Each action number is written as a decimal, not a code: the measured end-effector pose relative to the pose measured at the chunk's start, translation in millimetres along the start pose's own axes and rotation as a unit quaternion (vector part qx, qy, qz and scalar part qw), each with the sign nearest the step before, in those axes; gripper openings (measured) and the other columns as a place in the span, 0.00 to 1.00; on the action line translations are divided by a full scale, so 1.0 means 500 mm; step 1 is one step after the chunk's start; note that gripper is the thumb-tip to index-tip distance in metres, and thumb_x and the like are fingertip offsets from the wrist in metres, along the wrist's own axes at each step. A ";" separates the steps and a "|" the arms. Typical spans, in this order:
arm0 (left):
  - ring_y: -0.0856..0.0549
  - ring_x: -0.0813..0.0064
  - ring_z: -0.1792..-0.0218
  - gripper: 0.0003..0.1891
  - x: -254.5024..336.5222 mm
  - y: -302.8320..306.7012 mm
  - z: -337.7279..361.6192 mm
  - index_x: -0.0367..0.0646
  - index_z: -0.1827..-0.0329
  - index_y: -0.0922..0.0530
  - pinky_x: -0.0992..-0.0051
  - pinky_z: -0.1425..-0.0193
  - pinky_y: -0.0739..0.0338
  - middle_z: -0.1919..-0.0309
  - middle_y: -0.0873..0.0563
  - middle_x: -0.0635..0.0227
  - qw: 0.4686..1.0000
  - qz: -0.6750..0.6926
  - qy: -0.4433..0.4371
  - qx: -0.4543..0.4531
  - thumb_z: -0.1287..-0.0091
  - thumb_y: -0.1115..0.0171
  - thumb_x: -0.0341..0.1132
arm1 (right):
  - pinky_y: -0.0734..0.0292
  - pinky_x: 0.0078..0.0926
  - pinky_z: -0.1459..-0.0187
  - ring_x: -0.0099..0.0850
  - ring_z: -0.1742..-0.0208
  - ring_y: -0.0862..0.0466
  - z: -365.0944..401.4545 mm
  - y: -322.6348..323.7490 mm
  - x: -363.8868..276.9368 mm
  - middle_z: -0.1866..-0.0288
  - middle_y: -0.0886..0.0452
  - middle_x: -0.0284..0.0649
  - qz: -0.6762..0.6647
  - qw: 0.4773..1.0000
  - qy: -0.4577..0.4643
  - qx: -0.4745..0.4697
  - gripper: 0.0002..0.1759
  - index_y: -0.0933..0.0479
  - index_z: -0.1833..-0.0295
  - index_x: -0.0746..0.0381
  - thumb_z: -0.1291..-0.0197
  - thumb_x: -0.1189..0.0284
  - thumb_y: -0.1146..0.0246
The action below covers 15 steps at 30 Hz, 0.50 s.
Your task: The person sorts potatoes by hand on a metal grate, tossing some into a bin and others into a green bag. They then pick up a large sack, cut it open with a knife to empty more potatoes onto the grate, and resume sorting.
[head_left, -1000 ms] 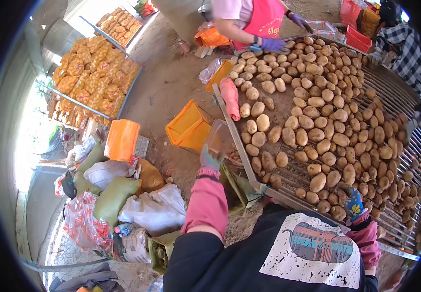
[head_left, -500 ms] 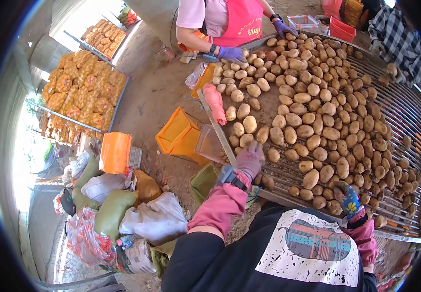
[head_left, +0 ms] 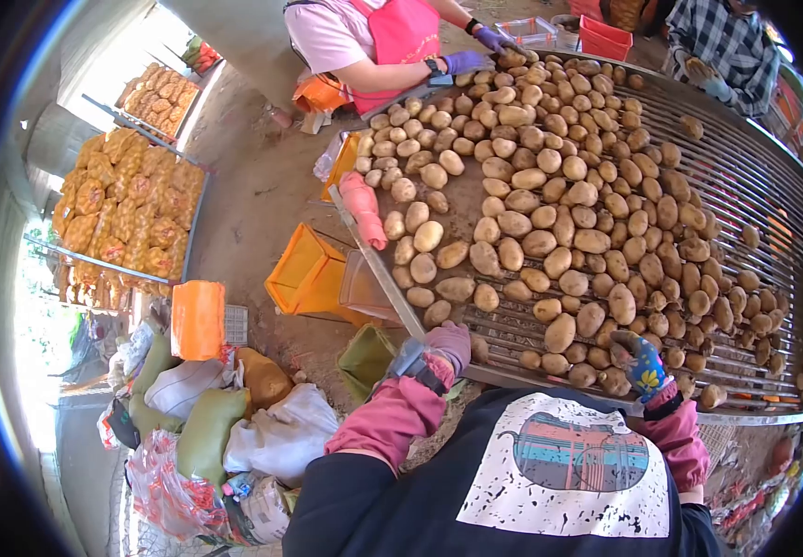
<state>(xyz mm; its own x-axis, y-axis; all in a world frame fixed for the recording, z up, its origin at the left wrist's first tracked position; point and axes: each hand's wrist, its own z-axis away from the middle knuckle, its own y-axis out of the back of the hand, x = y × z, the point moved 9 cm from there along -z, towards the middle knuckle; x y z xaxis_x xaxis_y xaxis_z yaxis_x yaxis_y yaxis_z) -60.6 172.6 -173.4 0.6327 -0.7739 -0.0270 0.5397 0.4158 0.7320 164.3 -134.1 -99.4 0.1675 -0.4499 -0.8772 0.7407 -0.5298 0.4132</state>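
Sorting table (head_left: pixel 754 186) rollers carry potatoes (head_left: pixel 559 331): left hand (head_left: pixel 448 342) sits at the near-left corner and right hand (head_left: pixel 640 362) on the near-edge row, but I cannot tell whether either hand is closed.

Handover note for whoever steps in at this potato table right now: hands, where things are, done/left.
The left hand, gloved, is at the near rail of the roller table, next to a potato; grip not readable.
The right hand, in a patterned glove, rests on the potatoes at the near edge; grip not readable.
The clear tub and orange crate sit outside the rail on the left, with the green sack nearer.
A co-worker in a pink apron handles potatoes at the far end.
Done: filled net bags are stacked far left.
Left: potatoes cover most of the rollers.
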 end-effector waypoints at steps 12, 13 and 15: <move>0.16 0.68 0.60 0.19 -0.005 0.067 0.069 0.43 0.48 0.26 0.69 0.55 0.20 0.55 0.20 0.61 0.787 0.606 -0.084 0.083 0.41 0.32 0.34 | 0.19 0.44 0.56 0.50 0.55 0.15 -0.113 -0.196 -0.046 0.59 0.15 0.52 0.266 0.942 0.014 -0.203 0.26 0.28 0.36 0.61 0.37 0.62 0.38; 0.17 0.72 0.63 0.19 0.024 0.054 0.079 0.43 0.49 0.26 0.72 0.58 0.21 0.58 0.19 0.65 0.652 0.751 -0.099 -0.017 0.41 0.31 0.33 | 0.19 0.44 0.56 0.49 0.56 0.15 -0.129 -0.223 -0.041 0.60 0.15 0.52 0.189 0.960 0.036 -0.205 0.26 0.27 0.37 0.61 0.37 0.60 0.38; 0.17 0.77 0.62 0.19 0.074 0.036 0.093 0.44 0.48 0.26 0.75 0.59 0.21 0.59 0.18 0.66 0.563 0.803 -0.163 -0.108 0.41 0.31 0.32 | 0.19 0.44 0.57 0.49 0.58 0.15 -0.137 -0.244 -0.088 0.59 0.15 0.51 0.089 0.971 0.118 -0.190 0.25 0.26 0.39 0.61 0.38 0.60 0.37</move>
<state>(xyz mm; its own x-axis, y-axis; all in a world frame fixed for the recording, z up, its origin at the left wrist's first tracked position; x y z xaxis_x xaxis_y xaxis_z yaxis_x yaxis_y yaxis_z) -53.4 128.9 -129.5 0.2848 0.6504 0.7041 -0.5048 0.7262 -0.4667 111.1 -0.6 -128.0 0.4262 -0.3093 -0.8501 0.8650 -0.1355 0.4830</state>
